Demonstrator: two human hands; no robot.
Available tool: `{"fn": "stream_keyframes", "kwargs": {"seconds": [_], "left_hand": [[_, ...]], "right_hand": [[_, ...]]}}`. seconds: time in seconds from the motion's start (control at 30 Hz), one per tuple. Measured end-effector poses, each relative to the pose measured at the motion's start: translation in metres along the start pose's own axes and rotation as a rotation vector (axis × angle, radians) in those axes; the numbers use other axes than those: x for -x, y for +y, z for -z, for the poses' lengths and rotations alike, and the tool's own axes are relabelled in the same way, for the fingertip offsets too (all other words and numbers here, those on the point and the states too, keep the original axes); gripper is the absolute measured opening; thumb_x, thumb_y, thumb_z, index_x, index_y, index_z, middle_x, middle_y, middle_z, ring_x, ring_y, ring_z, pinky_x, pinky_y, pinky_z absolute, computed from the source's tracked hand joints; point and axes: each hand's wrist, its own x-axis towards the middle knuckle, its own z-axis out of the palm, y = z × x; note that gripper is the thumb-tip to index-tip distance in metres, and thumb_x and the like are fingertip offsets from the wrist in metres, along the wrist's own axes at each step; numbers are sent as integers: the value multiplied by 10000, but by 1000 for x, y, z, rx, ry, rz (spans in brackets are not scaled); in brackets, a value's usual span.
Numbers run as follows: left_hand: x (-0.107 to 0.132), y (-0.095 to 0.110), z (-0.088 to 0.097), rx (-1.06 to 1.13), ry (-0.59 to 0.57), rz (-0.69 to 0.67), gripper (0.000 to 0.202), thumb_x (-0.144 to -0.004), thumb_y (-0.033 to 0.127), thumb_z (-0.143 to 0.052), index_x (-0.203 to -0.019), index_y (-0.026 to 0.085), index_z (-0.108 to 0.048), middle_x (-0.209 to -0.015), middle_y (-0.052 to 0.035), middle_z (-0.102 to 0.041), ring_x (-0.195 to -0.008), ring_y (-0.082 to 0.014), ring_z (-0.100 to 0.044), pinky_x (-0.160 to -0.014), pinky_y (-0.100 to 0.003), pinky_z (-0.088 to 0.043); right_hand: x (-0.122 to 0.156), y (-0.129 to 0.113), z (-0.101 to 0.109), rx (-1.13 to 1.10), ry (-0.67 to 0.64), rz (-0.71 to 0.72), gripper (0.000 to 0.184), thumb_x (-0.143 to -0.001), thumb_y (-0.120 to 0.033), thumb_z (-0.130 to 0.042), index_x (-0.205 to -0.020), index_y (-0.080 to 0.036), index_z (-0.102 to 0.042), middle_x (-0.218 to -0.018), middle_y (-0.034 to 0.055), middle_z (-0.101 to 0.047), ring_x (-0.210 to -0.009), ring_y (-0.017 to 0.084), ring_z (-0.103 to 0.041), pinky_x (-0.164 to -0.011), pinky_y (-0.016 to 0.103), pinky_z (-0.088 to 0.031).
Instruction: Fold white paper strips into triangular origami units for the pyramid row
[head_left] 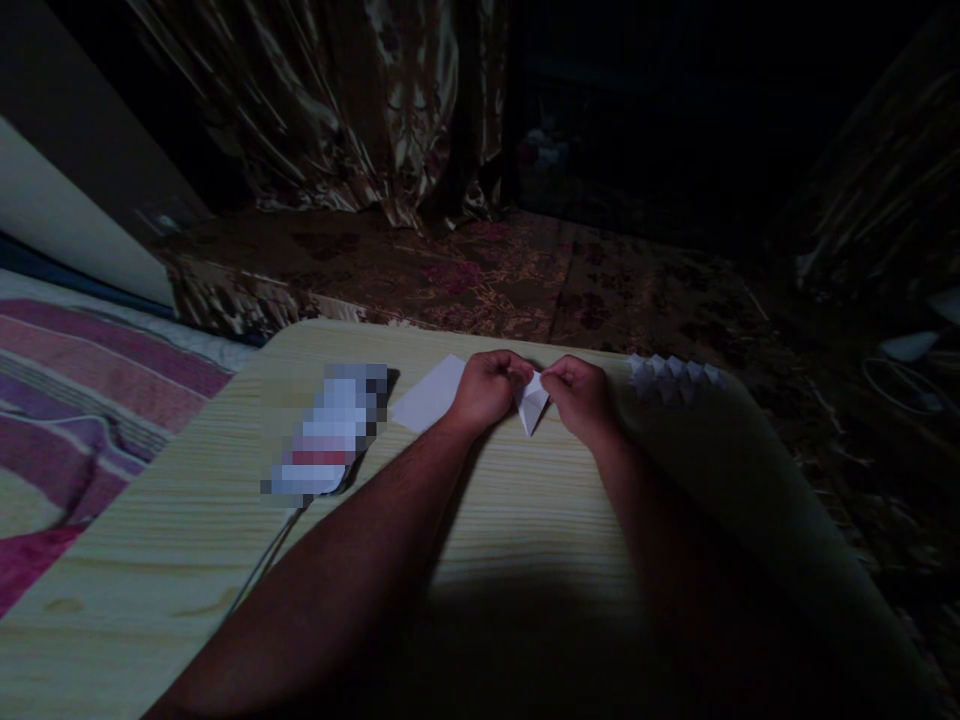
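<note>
A small piece of folded white paper (pixel 532 405), pointed at its lower end, is held between my two hands above the far part of the table. My left hand (pixel 487 388) is closed on its left upper edge. With thumb and fingers pinched, my right hand (pixel 581 393) grips the upper right corner. Beside my left hand lies a flat stack or sheet of white paper (pixel 429 395), partly covered by that hand. Several folded white paper pieces (pixel 675 378) stand in rows at the far right of the table.
On the light wooden table (pixel 525 520), a blurred-out device (pixel 330 430) with a white cable (pixel 259 565) lies to the left. A striped blanket (pixel 60 390) borders the table at left. Patterned curtains (pixel 405 100) hang beyond a dark patterned ledge (pixel 480 270).
</note>
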Motion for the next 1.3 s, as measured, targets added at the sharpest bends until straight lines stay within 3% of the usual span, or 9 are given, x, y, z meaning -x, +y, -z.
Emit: {"fn": "stream_keyframes", "kwargs": {"seconds": [0.13,0.27,0.47,0.73,0.9,1.1,1.3], "left_hand": [[1,-1,-1,-22,19,-34,175,-699,286,-639,-753,125,-678,-648,-25,-634,-546,-103,-505,-515,-219,-367],[-1,-3,-2,46,110,-43,203,-707,318,-655,-787,132,-659,-638,-12,-604,-538,-95,-489,-514,-213,-369],[-5,-5,0,130,228,-97,378,-684,243,-670,-1045,170,-585,-637,32,-548,-532,-84,-472,-516,-198,-381],[-3,0,2,93,320,-62,456,-642,188,-649,-1089,179,-555,-744,19,-556,-563,-88,-517,-532,-207,-418],[-3,-1,1,92,231,-79,447,-620,145,-632,-1063,161,-581,-679,33,-535,-545,-89,-500,-528,-210,-413],[-2,-2,0,91,146,-70,447,-607,119,-615,-1052,161,-612,-663,38,-518,-542,-83,-476,-529,-208,-400],[-1,0,0,70,105,-54,393,-603,117,-598,-989,169,-646,-659,33,-522,-557,-92,-474,-539,-211,-397]], "right_hand": [[0,1,-1,-27,0,-2,135,-696,-301,-593,-668,-169,-592,-543,-22,-568,-507,118,-515,-482,224,-363],[-2,3,-2,-101,4,-17,210,-731,-351,-602,-803,-157,-638,-610,-3,-608,-543,116,-540,-511,226,-402],[-2,0,-2,-232,-21,-25,346,-716,-362,-649,-996,-171,-584,-772,15,-653,-604,104,-564,-547,220,-442],[-1,1,-7,-142,-63,28,556,-602,-324,-755,-1095,-191,-535,-1088,88,-625,-765,132,-617,-687,264,-509],[-4,7,-8,-125,52,38,375,-690,-321,-677,-1017,-169,-572,-910,58,-655,-785,144,-628,-703,257,-504],[-5,11,-4,-50,114,5,234,-776,-385,-557,-860,-172,-607,-674,5,-630,-550,116,-544,-505,219,-434],[-6,11,-2,-84,150,-23,220,-764,-394,-553,-793,-178,-584,-643,3,-627,-505,113,-522,-459,215,-415]]}}
